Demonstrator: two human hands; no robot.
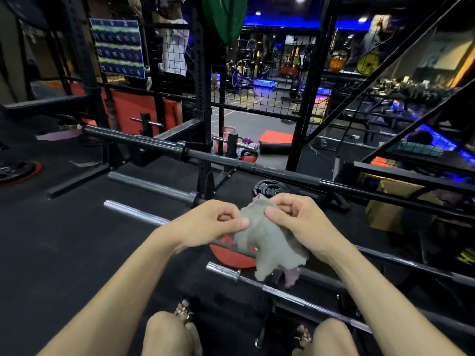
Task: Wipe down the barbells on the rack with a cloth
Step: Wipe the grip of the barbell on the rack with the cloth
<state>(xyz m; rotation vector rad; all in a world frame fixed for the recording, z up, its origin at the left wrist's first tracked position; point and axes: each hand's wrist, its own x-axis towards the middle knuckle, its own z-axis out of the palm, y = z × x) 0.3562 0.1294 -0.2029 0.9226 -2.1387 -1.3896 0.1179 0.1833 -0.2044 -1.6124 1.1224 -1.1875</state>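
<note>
Blue wall chart (118,48) top left w/ rows of numbers; the bottom row looks like 13–18, rest too blurred. No brand legible on bars or plates. Left hand (205,224) & right hand (295,222) both pinch a grey cloth (270,240) betw. thumb & fingers, held above the barbells. Chrome barbell (282,290) lies nearest, just under the cloth; black barbell (257,167) farther back on the rack (203,104). Red plate (231,255) on floor under the hands. Red kettlebell (248,156) beyond.

Fuzzy grey cloth (267,242); shiny chrome metal barbell (288,289) nearest; a matt black barbell (257,168) beyond; dull rubbery black floor (64,253).
</note>
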